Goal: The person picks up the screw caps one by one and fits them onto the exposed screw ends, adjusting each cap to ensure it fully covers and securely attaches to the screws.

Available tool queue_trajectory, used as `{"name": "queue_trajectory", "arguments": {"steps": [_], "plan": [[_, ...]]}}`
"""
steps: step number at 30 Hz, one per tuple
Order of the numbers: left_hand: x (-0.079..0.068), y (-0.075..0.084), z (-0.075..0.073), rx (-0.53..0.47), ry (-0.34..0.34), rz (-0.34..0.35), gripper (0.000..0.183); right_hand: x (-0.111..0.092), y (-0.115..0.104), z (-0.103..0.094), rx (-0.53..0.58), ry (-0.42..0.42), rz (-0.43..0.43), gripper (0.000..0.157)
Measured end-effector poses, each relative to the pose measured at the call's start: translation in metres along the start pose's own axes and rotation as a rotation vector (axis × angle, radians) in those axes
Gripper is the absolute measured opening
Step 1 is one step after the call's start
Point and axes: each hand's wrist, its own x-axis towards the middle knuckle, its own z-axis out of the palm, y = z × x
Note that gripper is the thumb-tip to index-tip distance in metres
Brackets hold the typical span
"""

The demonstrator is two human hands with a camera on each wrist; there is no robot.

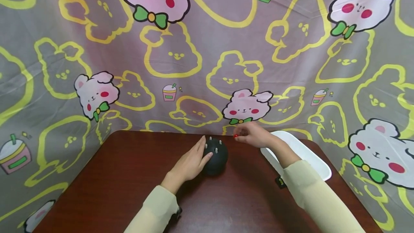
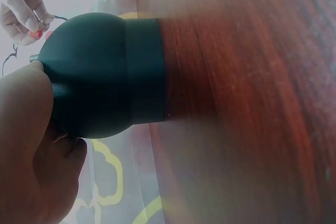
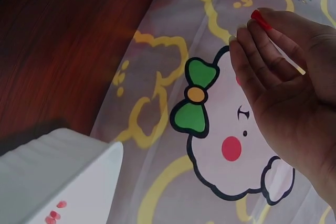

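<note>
A black ball-shaped stand on a short round base stands on the table, with several small pale pegs sticking up from its top. My left hand rests against its left side, fingers straight along it and thumb touching its front near the pegs. To the right of the ball, raised above the table's far edge, my right hand pinches a small red piece between thumb and fingertip. The other fingers of that hand lie close together, as the right wrist view shows.
A white tray stands at the table's right, partly behind my right forearm; small red pieces show in it. A small black object is beside its near edge. A patterned cloth hangs around the brown table.
</note>
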Motion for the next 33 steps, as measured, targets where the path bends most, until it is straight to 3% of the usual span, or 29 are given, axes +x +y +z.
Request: {"name": "queue_trajectory", "arguments": {"steps": [22,33], "plan": [[0.002,-0.002,0.001,0.016,-0.020,-0.028,0.081,0.018,-0.009,0.012,0.021,0.051,-0.006,0.012],[0.001,-0.002,-0.003,0.061,-0.026,-0.033,0.084,0.022,-0.013,0.017,0.025,0.034,-0.019,0.011]]}}
